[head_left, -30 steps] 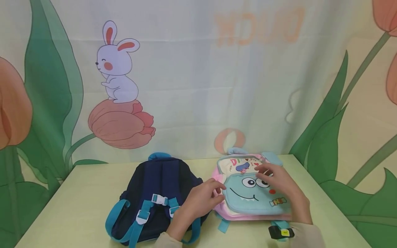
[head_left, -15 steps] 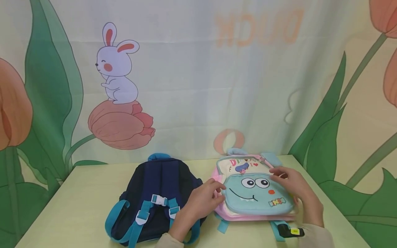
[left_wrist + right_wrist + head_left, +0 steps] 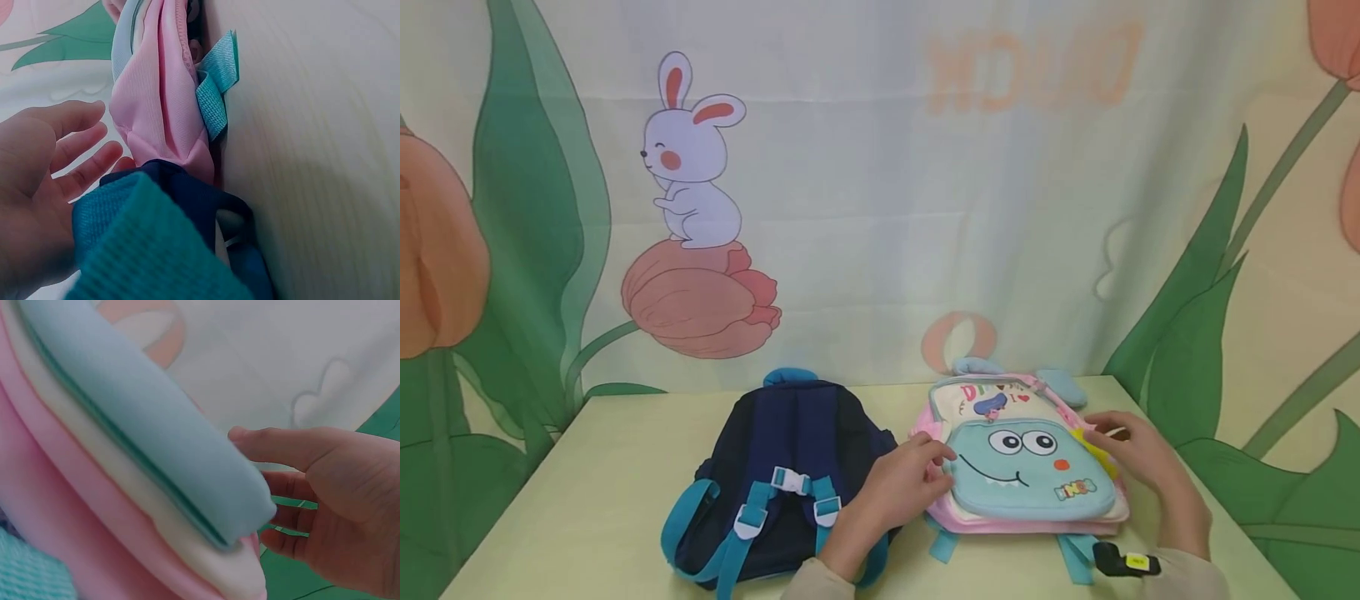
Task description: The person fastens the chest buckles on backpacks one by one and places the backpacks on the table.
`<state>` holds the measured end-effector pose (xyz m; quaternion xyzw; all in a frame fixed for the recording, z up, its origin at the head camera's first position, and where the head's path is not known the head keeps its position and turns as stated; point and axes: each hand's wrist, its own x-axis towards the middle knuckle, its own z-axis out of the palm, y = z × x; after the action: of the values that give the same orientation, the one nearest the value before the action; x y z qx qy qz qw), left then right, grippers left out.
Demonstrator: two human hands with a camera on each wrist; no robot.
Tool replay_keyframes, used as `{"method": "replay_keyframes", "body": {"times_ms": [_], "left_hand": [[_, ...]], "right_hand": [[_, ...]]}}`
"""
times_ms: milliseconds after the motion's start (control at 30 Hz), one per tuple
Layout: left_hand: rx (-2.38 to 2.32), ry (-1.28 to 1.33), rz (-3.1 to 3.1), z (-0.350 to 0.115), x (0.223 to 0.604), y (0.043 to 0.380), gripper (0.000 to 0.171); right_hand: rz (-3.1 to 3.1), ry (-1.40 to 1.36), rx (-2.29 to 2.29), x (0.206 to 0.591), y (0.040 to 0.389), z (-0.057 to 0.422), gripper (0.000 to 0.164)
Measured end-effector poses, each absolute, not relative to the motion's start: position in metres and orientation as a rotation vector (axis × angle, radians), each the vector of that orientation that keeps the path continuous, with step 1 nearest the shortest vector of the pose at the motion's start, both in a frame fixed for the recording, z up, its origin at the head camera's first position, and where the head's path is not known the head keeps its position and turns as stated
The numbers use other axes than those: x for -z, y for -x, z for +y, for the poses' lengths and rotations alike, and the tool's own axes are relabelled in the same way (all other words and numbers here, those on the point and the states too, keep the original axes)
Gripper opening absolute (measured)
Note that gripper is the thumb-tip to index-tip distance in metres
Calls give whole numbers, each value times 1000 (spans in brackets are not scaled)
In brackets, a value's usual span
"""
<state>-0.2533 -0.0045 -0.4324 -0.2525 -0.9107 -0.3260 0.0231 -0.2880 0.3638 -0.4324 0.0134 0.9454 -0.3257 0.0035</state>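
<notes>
A small pink and cream backpack (image 3: 977, 525) lies front up on the table, with a light blue pocket (image 3: 992, 492) that bears a smiling cartoon face. At its left edge my left hand (image 3: 906, 483) touches the pocket's side with loosely bent fingers. In the left wrist view, the left hand (image 3: 37, 162) has its fingers spread beside the pink side panel (image 3: 156, 87). My right hand (image 3: 1142, 450) is at the backpack's right edge, near a yellow patch (image 3: 1097, 454). In the right wrist view, the right hand's thumb (image 3: 275, 444) lies along the blue pocket (image 3: 150, 419), fingers partly hidden behind it.
A dark blue backpack (image 3: 797, 425) lies straps up on the left, with teal straps (image 3: 685, 525) and a white buckle (image 3: 790, 481); my left forearm crosses its right side. The pale yellow table (image 3: 587, 475) ends at a printed curtain (image 3: 850, 208) behind. A black wrist device (image 3: 1120, 560) is by my right sleeve.
My right hand has moved right, from over the cartoon face to the backpack's right edge, uncovering the eyes and candy print. The yellow patch now shows. My left hand has stayed at the left edge.
</notes>
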Motion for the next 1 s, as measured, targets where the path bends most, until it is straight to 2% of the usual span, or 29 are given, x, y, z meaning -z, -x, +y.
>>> {"method": "replay_keyframes", "body": {"times_ms": [367,567,1000], "left_hand": [[998,758,-2841,-4,433,254,27],[930,811,-2846,-1,435,257,28],[1014,872,-2902,1,436,254,36]], "right_hand": [[2889,-49,1056,445,287,381,67],[2799,-99,1072,453,291,385,75],[2560,-165,1323,456,290,383,84]]}}
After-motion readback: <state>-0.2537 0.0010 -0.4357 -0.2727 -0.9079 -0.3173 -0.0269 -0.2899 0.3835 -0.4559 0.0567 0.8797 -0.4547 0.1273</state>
